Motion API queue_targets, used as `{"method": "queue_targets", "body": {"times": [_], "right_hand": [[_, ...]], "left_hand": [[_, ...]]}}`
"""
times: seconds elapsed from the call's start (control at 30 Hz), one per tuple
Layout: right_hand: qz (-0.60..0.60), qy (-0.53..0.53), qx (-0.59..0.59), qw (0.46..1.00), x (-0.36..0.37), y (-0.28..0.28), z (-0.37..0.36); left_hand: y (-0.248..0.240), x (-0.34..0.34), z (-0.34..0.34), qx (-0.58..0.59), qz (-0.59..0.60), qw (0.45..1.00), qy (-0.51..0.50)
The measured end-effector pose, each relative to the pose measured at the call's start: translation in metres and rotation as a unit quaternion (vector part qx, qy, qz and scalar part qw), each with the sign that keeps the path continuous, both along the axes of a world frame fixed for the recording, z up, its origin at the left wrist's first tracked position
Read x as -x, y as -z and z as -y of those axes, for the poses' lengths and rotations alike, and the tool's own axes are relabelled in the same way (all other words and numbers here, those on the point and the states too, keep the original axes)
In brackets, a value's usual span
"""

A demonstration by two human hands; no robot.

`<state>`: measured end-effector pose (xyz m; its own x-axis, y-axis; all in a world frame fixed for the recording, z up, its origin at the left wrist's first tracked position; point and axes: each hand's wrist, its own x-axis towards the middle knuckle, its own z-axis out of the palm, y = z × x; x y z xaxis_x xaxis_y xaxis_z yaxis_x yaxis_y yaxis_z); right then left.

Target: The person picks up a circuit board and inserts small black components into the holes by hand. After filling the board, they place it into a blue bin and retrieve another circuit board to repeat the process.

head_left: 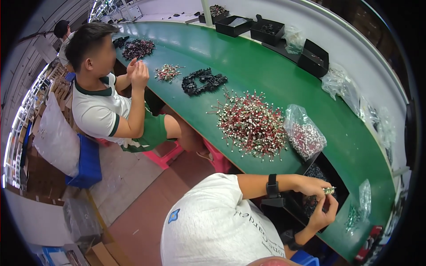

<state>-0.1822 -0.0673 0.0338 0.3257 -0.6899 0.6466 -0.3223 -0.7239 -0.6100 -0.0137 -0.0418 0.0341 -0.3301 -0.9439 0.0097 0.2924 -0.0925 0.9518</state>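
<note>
My left hand (310,185), with a black band on its wrist, is closed on a small pale-green and whitish part (329,190). From below, my right hand (323,216) meets it, thumb and fingertips pinched at the same part. The part is too small for me to tell its kind. Both hands are above a black tray (339,177) of small dark pieces, partly hidden by the hands. Beyond it lies a large heap of red-and-white wired pieces (253,124), beside a clear bag (306,135) of similar pieces.
A seated co-worker (106,97) works with raised hands on the left. Black clustered parts (204,82) and smaller heaps lie on the green table (275,66). Black bins (313,58) and clear bags (341,86) line the far edge. Green pieces (353,218) lie at the right.
</note>
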Motion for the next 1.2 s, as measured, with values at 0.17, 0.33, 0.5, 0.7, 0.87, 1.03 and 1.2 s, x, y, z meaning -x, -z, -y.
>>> {"method": "queue_targets", "body": {"times": [0.17,0.33,0.5,0.7,0.87,1.03,1.2], "right_hand": [[-0.037,0.003,0.069,0.997,0.000,0.000,0.004],[-0.051,0.028,-0.014,0.998,0.005,0.007,0.002],[-0.049,0.017,-0.020,0.998,0.004,0.005,0.003],[-0.062,0.029,-0.025,0.997,0.005,0.008,0.003],[-0.091,0.001,-0.019,0.996,0.008,0.003,0.007],[-0.066,-0.005,-0.062,0.996,0.009,0.000,0.004],[-0.058,0.016,-0.061,0.996,0.006,0.002,0.001]], "left_hand": [[-0.001,0.001,0.000,0.015,0.017,1.000,-0.021],[-0.002,-0.001,0.000,0.011,0.044,0.999,-0.021],[-0.004,-0.003,0.000,0.025,0.026,0.999,-0.015],[-0.001,-0.003,0.001,0.020,0.026,0.999,-0.011],[-0.001,-0.004,0.001,0.028,0.080,0.996,-0.022],[0.030,0.008,0.016,0.093,0.125,0.987,-0.033],[0.011,0.003,0.008,0.066,0.108,0.992,-0.019]]}}
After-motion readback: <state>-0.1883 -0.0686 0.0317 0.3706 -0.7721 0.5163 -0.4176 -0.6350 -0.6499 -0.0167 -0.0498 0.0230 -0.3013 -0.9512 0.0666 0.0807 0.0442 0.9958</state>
